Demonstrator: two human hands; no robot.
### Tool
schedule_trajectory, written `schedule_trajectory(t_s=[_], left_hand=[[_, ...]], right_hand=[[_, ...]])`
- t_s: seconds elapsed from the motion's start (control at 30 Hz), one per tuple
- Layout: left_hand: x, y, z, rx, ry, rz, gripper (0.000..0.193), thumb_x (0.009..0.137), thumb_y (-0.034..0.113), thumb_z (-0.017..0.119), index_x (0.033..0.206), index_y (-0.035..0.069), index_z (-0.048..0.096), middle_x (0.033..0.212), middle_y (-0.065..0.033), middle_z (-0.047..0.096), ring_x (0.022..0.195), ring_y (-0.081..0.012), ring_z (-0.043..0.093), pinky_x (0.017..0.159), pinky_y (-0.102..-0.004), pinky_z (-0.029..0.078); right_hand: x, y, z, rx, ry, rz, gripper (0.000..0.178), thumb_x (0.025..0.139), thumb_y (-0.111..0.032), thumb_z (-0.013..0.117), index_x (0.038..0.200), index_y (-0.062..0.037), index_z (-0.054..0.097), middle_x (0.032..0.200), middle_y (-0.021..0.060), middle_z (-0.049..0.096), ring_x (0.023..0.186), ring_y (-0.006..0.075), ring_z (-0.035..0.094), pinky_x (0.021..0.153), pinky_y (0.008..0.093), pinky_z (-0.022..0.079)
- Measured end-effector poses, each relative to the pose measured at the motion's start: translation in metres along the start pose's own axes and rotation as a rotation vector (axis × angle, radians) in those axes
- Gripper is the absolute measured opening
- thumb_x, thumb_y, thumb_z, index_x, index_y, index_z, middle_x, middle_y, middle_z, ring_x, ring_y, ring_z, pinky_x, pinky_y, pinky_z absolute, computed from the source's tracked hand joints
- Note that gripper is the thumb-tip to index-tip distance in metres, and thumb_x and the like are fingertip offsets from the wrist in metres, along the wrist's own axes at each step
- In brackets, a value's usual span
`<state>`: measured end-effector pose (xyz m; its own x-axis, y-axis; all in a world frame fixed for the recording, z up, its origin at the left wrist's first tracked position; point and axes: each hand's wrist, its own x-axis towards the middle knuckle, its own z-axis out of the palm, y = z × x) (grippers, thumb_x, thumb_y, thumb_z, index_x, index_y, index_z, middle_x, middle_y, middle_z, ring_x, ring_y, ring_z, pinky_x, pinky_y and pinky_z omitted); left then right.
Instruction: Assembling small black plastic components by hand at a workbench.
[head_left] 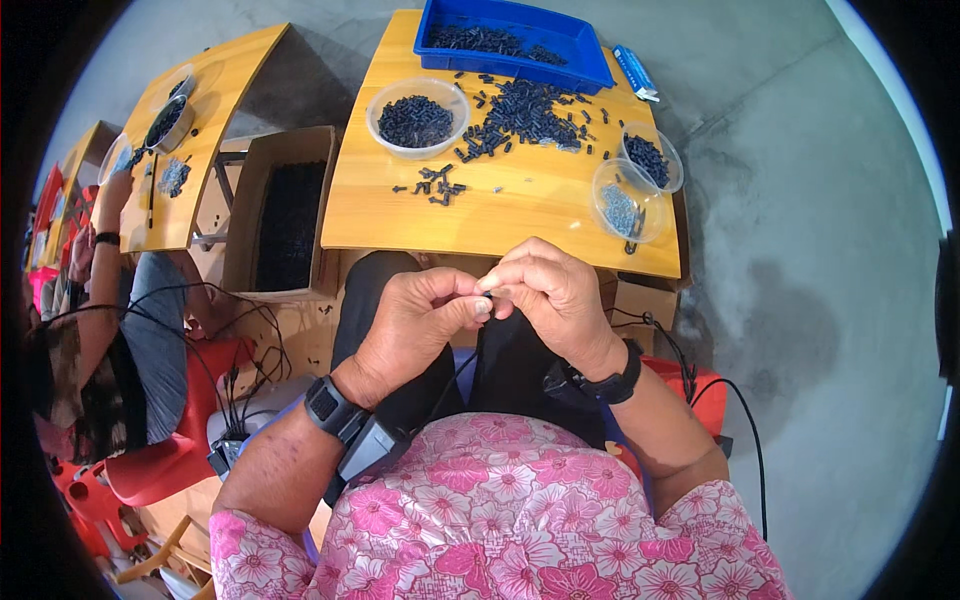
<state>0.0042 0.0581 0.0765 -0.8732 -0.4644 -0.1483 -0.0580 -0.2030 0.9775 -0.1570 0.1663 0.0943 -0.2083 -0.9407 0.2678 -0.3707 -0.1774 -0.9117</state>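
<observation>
Above my lap, just off the table's near edge, my left hand (415,322) and my right hand (556,300) meet fingertip to fingertip. Both are closed in a pinch on a small black part (488,294), mostly hidden by the fingers. On the table ahead lies a small group of black parts (437,187), with a larger pile of short black cylindrical pieces (530,115) behind it. A clear round tub (372,118) of black pieces stands left of the pile. To the right, one clear tub (678,172) holds black pieces and another (600,212) holds small grey-blue pieces.
A blue tray (590,75) with black pieces sits at the back of the yellow table (370,215), beside a small blue-and-white box (635,72). An open cardboard box (245,215) of dark pieces stands left. Another person (100,300) sits at a neighbouring table. Cables (745,410) hang at both sides.
</observation>
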Motion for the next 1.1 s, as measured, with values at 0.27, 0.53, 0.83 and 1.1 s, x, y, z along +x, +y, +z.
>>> schedule_trajectory(t_s=[0.27,0.53,0.83,1.1], left_hand=[[0.000,0.002,0.005,-0.214,0.038,-0.028,0.015,0.089,0.011,0.065,0.096,-0.002,0.067,0.086,-0.0053,0.069,0.077,-0.0082,0.062,0.071,-0.0224,0.052],[0.005,-0.005,-0.005,-0.065,0.021,-0.020,0.011,0.089,0.006,0.063,0.095,-0.002,0.066,0.083,-0.0040,0.066,0.076,-0.0087,0.061,0.070,-0.0234,0.051],[0.007,-0.002,-0.004,-0.160,0.017,-0.055,0.010,0.089,0.006,0.065,0.096,-0.001,0.066,0.081,-0.0028,0.066,0.074,-0.0076,0.060,0.070,-0.0225,0.050],[0.014,-0.010,-0.013,-0.187,0.121,-0.106,0.007,0.088,0.005,0.065,0.094,0.000,0.066,0.079,0.0006,0.063,0.072,-0.0054,0.056,0.068,-0.0207,0.048]], right_hand=[[-0.006,0.002,0.014,-0.065,0.093,-0.129,0.019,0.088,0.004,0.056,0.103,-0.0023,0.067,0.089,0.0079,0.060,0.068,0.0123,0.062,0.064,0.0232,0.051],[-0.005,0.001,0.013,-0.076,0.172,-0.124,0.019,0.084,0.007,0.059,0.098,-0.0013,0.068,0.091,0.0106,0.064,0.071,0.0166,0.065,0.063,0.0258,0.053],[-0.005,0.014,0.011,0.013,0.168,-0.090,0.016,0.083,0.005,0.060,0.095,-0.0035,0.067,0.086,0.0070,0.064,0.066,0.0146,0.063,0.059,0.0251,0.050],[0.013,0.072,-0.003,0.132,0.373,0.358,0.013,0.088,0.003,0.058,0.097,0.0013,0.066,0.084,0.0059,0.064,0.061,0.0097,0.062,0.057,0.0224,0.049]])
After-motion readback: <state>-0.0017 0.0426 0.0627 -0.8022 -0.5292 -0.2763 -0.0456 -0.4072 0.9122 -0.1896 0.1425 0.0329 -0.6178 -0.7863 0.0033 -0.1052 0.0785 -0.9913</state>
